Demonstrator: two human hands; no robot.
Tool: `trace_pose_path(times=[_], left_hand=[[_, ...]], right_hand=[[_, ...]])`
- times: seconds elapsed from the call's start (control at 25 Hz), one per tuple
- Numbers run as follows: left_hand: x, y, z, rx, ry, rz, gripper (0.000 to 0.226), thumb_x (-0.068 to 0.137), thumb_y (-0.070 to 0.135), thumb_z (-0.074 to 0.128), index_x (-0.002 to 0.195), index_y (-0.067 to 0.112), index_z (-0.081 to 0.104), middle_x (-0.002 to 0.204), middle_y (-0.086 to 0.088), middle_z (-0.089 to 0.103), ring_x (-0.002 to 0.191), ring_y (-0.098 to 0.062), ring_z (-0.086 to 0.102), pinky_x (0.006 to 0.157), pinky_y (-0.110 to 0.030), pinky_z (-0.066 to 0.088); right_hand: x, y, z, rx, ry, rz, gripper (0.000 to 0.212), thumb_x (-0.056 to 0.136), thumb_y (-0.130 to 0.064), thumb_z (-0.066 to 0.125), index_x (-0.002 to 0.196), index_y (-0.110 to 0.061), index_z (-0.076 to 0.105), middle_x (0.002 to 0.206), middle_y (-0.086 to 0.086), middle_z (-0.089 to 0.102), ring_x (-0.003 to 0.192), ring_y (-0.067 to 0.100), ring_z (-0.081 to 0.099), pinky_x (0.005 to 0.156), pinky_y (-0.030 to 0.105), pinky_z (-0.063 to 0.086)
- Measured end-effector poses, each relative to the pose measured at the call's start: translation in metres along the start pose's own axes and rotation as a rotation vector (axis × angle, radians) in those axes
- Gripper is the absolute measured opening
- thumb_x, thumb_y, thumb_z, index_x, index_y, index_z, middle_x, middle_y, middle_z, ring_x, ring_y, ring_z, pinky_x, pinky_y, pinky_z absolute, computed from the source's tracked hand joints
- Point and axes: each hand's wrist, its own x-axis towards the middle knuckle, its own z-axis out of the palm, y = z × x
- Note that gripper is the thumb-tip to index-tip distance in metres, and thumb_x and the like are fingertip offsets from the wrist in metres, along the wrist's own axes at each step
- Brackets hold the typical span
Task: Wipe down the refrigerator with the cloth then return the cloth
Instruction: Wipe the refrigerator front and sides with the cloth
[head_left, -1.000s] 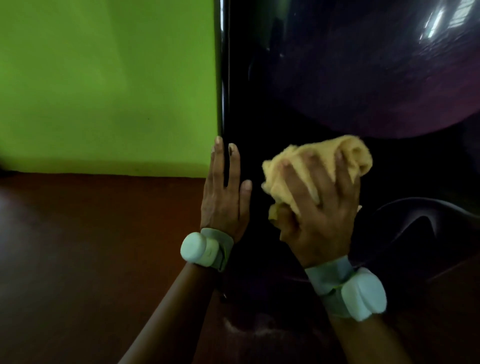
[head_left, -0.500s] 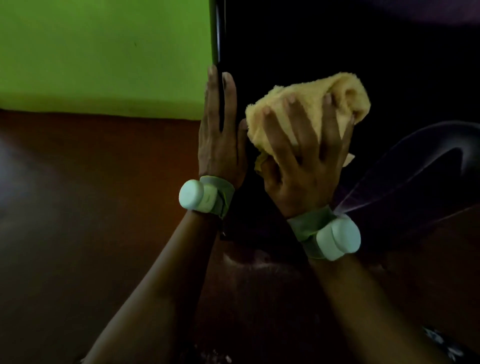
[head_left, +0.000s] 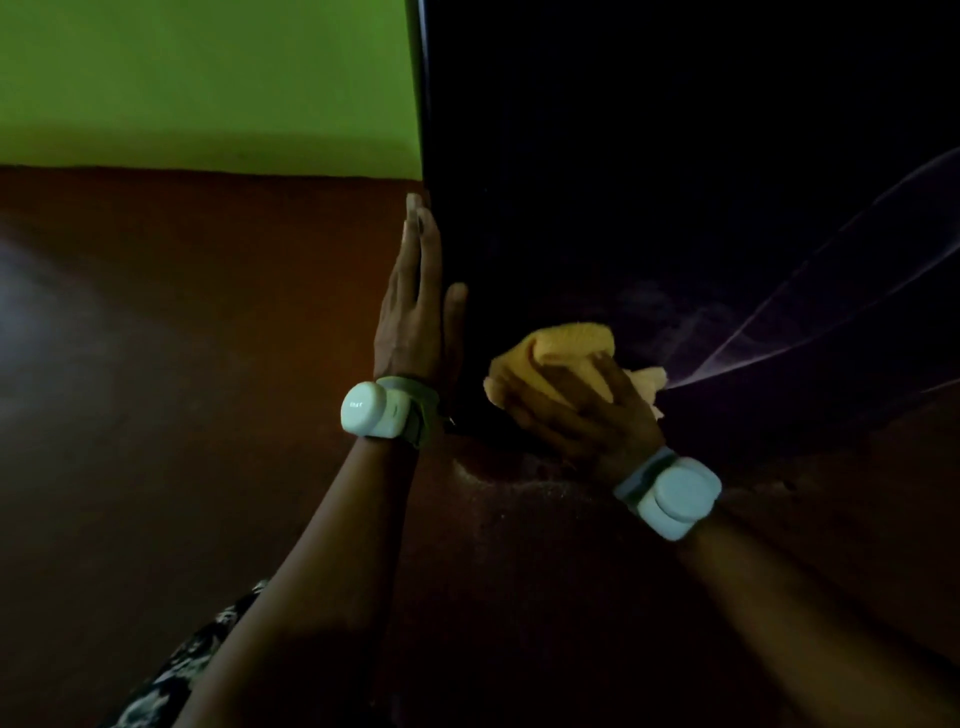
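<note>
The refrigerator (head_left: 649, 182) stood dark and glossy against the green wall (head_left: 208, 78), its foot on the reddish-brown floor (head_left: 156, 415). Low down on its front face, close to the bottom edge, the yellow cloth (head_left: 558, 345) was bunched into a wad and pressed to the door. The right hand (head_left: 582, 410) lay over the cloth with its fingers curled round the wad, gripping it against the refrigerator. A loose flap of the cloth stuck out on the far side of that hand. The left hand (head_left: 415, 312) was laid flat along the refrigerator's left edge, fingers straight and together, pointing up, holding nothing. Each wrist wore a white device on a band, the left one (head_left: 371, 415) just beside the refrigerator's lower corner, the right one (head_left: 672, 496) below the cloth.
</note>
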Motion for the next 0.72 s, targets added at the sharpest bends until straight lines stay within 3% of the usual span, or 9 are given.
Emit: trace_pose_path(times=[0.16,0.24,0.36,0.4,0.48,0.52,0.6,0.68,0.72], left_hand=[[-0.022,-0.001,0.017,-0.07,-0.001,-0.123,0.058,0.097,0.046,0.013,0.142,0.011,0.003,0.153,-0.026,0.013,0.14,-0.029,0.023,0.098,-0.05,0.046],[-0.023,0.003,0.022,-0.117,0.02,-0.167,0.059,0.097,0.047,0.013,0.142,0.01,0.004,0.153,-0.027,0.013,0.14,-0.029,0.022,0.102,-0.048,0.044],[-0.037,0.003,0.03,-0.126,0.014,-0.208,0.063,0.096,0.049,0.015,0.143,0.007,0.005,0.153,-0.028,0.012,0.141,-0.025,0.018,0.106,-0.04,0.04],[-0.042,0.002,0.032,-0.135,-0.002,-0.203,0.062,0.096,0.049,0.015,0.142,0.008,0.004,0.153,-0.027,0.01,0.141,-0.022,0.016,0.107,-0.04,0.038],[-0.05,0.003,0.035,-0.136,-0.012,-0.195,0.06,0.096,0.048,0.017,0.143,0.012,0.005,0.154,-0.025,0.008,0.141,-0.023,0.017,0.106,-0.046,0.04],[-0.05,0.003,0.035,-0.143,-0.008,-0.213,0.061,0.096,0.047,0.017,0.144,0.011,0.006,0.154,-0.025,0.008,0.141,-0.024,0.019,0.106,-0.046,0.041],[-0.051,0.002,0.038,-0.148,0.003,-0.259,0.066,0.096,0.046,0.018,0.145,0.003,0.007,0.154,-0.027,0.009,0.141,-0.023,0.018,0.11,-0.039,0.035],[-0.051,0.005,0.039,-0.157,0.013,-0.297,0.069,0.097,0.044,0.018,0.144,-0.005,0.011,0.152,-0.029,0.011,0.141,-0.024,0.017,0.112,-0.038,0.031],[-0.05,0.008,0.039,-0.169,0.039,-0.283,0.069,0.098,0.044,0.017,0.144,-0.008,0.013,0.152,-0.03,0.012,0.141,-0.025,0.016,0.112,-0.041,0.031]], right_hand=[[-0.002,-0.02,0.016,-0.206,-0.105,-0.118,0.053,0.088,-0.032,0.053,0.136,-0.019,0.034,0.141,-0.002,0.029,0.136,0.025,0.015,0.118,0.048,0.006],[-0.004,-0.034,0.021,-0.143,-0.338,-0.239,0.052,0.088,-0.031,0.051,0.134,-0.013,0.033,0.139,0.002,0.03,0.136,0.02,0.01,0.119,0.039,-0.003],[-0.007,-0.022,0.023,-0.431,-0.636,-0.706,0.07,0.094,-0.035,0.044,0.147,-0.015,0.003,0.157,0.005,0.002,0.142,0.032,-0.017,0.106,0.063,-0.02],[0.002,-0.014,0.01,-0.368,-0.653,-0.716,0.073,0.094,-0.038,0.046,0.148,-0.019,0.002,0.158,0.004,0.002,0.143,0.031,-0.01,0.103,0.063,-0.018],[0.017,-0.007,-0.009,-0.331,-0.656,-0.568,0.074,0.082,-0.045,0.062,0.145,-0.031,0.027,0.154,-0.004,0.027,0.143,0.025,0.02,0.106,0.056,-0.003],[0.02,-0.009,-0.009,-0.361,-0.663,-0.631,0.073,0.082,-0.042,0.063,0.145,-0.029,0.027,0.154,-0.003,0.026,0.142,0.026,0.021,0.105,0.056,-0.004],[0.008,-0.019,-0.003,-0.263,-0.71,-0.726,0.074,0.092,-0.029,0.052,0.147,-0.013,0.005,0.158,0.007,0.008,0.144,0.032,0.004,0.101,0.059,-0.013],[0.008,-0.014,-0.007,-0.15,-0.58,-0.531,0.074,0.079,-0.025,0.068,0.138,-0.007,0.027,0.146,0.008,0.04,0.138,0.026,0.03,0.115,0.046,0.014],[0.004,-0.01,-0.005,-0.019,-0.48,-0.439,0.066,0.07,-0.022,0.072,0.129,-0.008,0.045,0.132,0.006,0.056,0.128,0.021,0.045,0.109,0.041,0.029]])
